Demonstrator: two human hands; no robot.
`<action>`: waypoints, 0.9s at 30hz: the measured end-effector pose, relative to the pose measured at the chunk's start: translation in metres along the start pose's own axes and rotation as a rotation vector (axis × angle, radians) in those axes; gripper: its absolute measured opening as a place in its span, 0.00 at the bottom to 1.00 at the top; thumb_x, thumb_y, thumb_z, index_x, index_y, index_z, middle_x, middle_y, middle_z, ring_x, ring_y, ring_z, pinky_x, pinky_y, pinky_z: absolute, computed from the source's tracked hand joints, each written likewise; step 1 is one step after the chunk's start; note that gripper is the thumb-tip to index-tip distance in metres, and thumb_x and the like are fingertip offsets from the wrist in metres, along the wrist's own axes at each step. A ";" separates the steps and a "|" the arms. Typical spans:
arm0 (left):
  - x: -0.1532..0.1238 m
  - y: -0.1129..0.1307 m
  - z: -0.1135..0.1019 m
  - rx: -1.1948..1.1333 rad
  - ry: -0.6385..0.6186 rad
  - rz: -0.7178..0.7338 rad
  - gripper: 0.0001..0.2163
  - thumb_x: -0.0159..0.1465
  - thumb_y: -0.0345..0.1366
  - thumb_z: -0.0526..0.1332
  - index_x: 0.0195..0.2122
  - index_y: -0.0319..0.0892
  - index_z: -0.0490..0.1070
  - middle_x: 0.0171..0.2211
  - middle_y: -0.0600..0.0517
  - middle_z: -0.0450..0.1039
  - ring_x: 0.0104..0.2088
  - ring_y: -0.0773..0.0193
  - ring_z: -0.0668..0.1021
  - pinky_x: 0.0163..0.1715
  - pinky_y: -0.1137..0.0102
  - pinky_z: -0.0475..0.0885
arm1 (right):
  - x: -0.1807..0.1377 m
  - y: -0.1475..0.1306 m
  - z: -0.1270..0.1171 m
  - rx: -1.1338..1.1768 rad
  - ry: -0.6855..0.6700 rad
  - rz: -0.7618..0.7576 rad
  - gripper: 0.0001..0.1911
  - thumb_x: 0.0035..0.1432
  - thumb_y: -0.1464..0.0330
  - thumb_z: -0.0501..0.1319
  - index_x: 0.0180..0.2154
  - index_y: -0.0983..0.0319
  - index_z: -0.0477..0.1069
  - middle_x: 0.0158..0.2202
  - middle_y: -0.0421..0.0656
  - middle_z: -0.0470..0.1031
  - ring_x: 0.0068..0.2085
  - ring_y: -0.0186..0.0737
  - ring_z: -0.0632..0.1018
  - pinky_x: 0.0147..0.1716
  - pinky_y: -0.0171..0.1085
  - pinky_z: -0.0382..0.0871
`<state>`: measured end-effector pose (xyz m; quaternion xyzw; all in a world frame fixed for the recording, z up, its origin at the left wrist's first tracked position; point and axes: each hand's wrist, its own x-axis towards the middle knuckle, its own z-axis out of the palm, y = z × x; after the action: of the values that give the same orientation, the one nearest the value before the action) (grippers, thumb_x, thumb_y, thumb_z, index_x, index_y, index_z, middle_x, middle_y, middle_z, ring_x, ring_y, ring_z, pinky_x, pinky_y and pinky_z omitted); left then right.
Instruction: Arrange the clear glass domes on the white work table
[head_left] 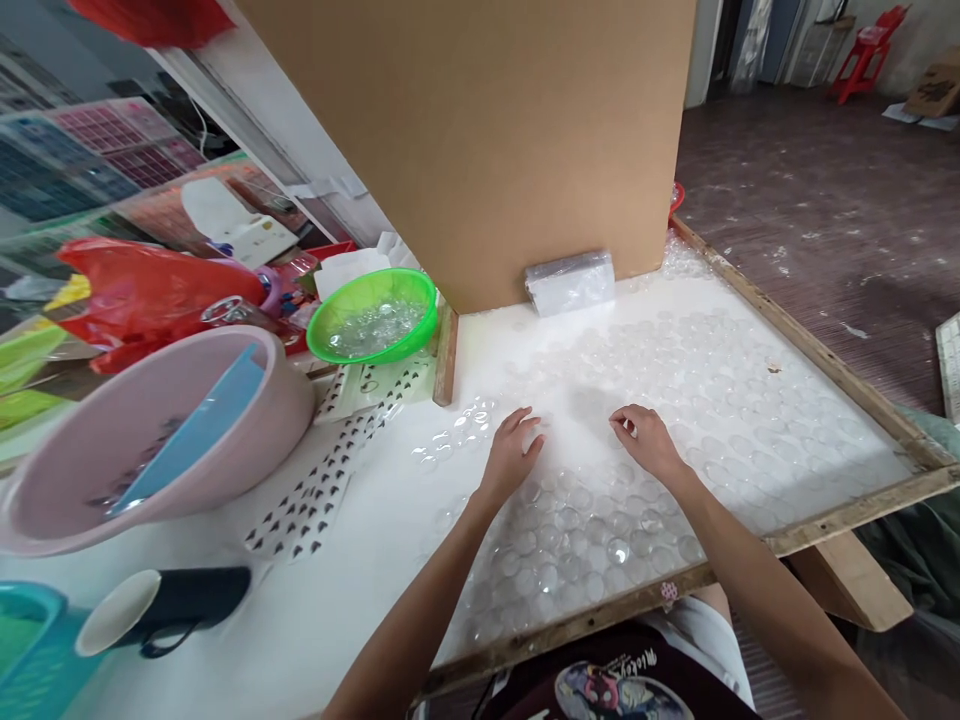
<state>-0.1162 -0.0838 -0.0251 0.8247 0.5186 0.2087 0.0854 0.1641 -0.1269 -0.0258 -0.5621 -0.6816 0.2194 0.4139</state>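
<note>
My left hand [513, 456] hovers over the white table with its fingers and thumb apart, and I see nothing gripped in it. Across from it, my right hand [646, 440] has thumb and fingertips pinched together; whatever is between them, if anything, is too small to make out. Many clear domed discs [577, 525] lie in rows on the white tabletop [574, 440], below and to the right of my hands. A smaller group of clear discs [465, 425] sits just left of my left hand.
A tall cardboard sheet [495, 140] stands behind, with a clear plastic-wrapped bundle [570, 283] at its foot. Wooden strips [817, 350] edge the table. Leftward are a green bowl [427, 315] of clear pieces, heart-sticker sheets [315, 490], a pink basin [277, 420] and a toppled dark mug [202, 597].
</note>
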 end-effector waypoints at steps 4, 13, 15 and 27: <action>0.000 0.008 0.006 0.004 -0.046 0.068 0.15 0.69 0.38 0.54 0.54 0.44 0.71 0.59 0.47 0.71 0.62 0.54 0.70 0.62 0.55 0.66 | -0.001 0.000 0.002 0.007 -0.023 0.007 0.07 0.62 0.69 0.57 0.34 0.57 0.72 0.35 0.41 0.78 0.30 0.38 0.74 0.42 0.43 0.69; 0.025 0.023 0.014 0.002 -0.085 0.082 0.12 0.68 0.31 0.53 0.47 0.44 0.74 0.46 0.48 0.77 0.49 0.54 0.75 0.53 0.58 0.71 | -0.003 0.002 0.002 -0.032 -0.056 -0.008 0.06 0.63 0.70 0.56 0.34 0.58 0.72 0.36 0.40 0.77 0.31 0.38 0.74 0.42 0.43 0.69; 0.026 0.024 0.017 -0.016 -0.075 0.102 0.11 0.69 0.31 0.53 0.45 0.44 0.74 0.45 0.48 0.76 0.48 0.55 0.75 0.52 0.59 0.71 | -0.002 0.001 0.002 -0.033 -0.067 -0.012 0.06 0.63 0.71 0.56 0.34 0.58 0.72 0.36 0.41 0.77 0.31 0.38 0.75 0.41 0.42 0.69; 0.045 0.020 0.023 -0.141 -0.025 0.137 0.08 0.67 0.27 0.55 0.39 0.42 0.72 0.45 0.47 0.72 0.46 0.57 0.75 0.50 0.60 0.73 | -0.005 -0.001 0.003 -0.043 -0.092 -0.010 0.06 0.63 0.69 0.56 0.36 0.58 0.72 0.37 0.41 0.77 0.31 0.38 0.74 0.42 0.42 0.68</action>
<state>-0.0731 -0.0505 -0.0273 0.8527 0.4441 0.2396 0.1352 0.1614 -0.1308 -0.0286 -0.5567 -0.7073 0.2284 0.3711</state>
